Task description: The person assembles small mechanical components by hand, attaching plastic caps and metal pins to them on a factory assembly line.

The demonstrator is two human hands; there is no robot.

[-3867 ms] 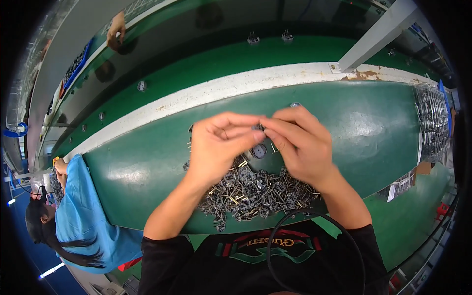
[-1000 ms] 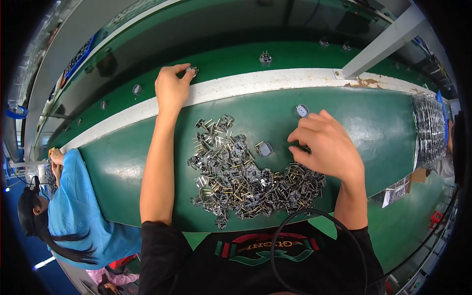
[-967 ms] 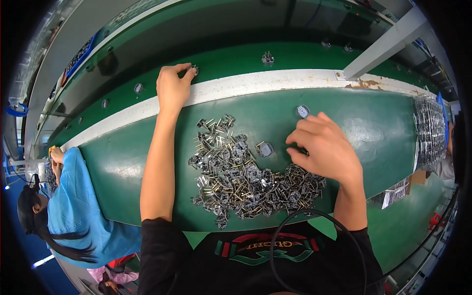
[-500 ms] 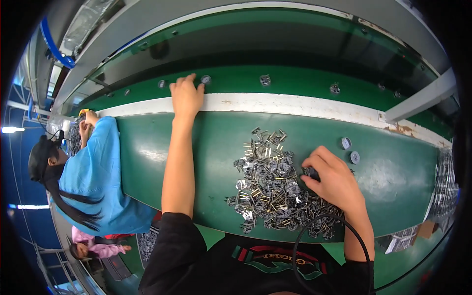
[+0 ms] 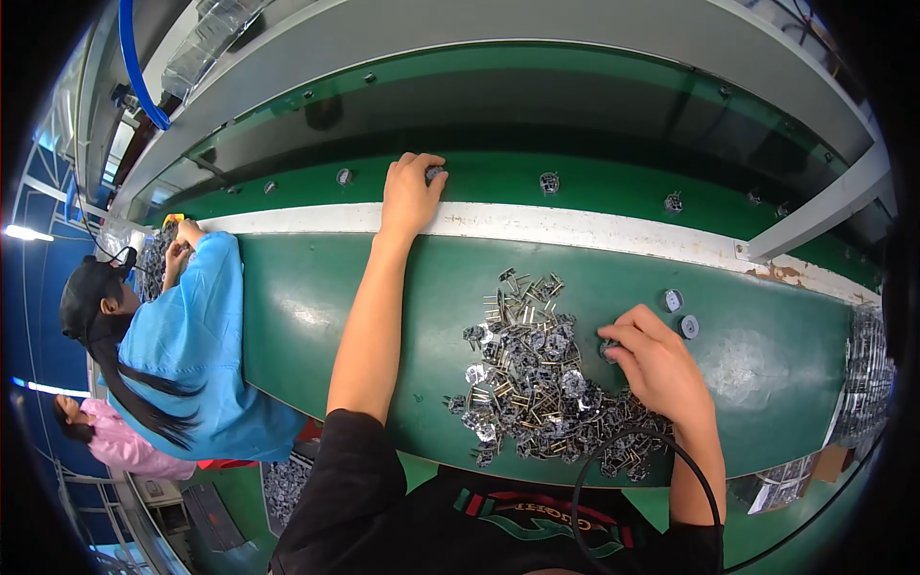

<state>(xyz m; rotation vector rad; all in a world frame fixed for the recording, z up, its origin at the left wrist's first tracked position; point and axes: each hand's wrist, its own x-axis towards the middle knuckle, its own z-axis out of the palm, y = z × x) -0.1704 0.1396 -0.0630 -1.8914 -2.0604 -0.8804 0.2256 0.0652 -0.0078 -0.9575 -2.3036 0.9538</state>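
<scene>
My left hand point(image 5: 410, 199) reaches over the white rail onto the green conveyor belt, its fingers closed around a small round grey part point(image 5: 434, 174). My right hand point(image 5: 659, 362) hovers by the upper right of a heap of small grey plug inserts with metal pins point(image 5: 527, 369). Its thumb and fingers pinch a small dark piece point(image 5: 609, 351), mostly hidden by the fingertips. Beyond that hand, a round grey cup point(image 5: 673, 301) stands tilted on the green table point(image 5: 307, 316). Another round grey cup point(image 5: 690, 327) lies close beside it.
More round parts sit spaced along the belt, among them one with metal inside point(image 5: 549, 183). A grey post point(image 5: 824, 211) rises at the right. A black cable point(image 5: 714, 479) loops over my right forearm. At the left, a co-worker in blue point(image 5: 196, 335) handles parts.
My left hand has closed on the round part on the belt, which has travelled rightward with the others. My right hand still pinches its piece near the heap. The whole view has shifted slightly.
</scene>
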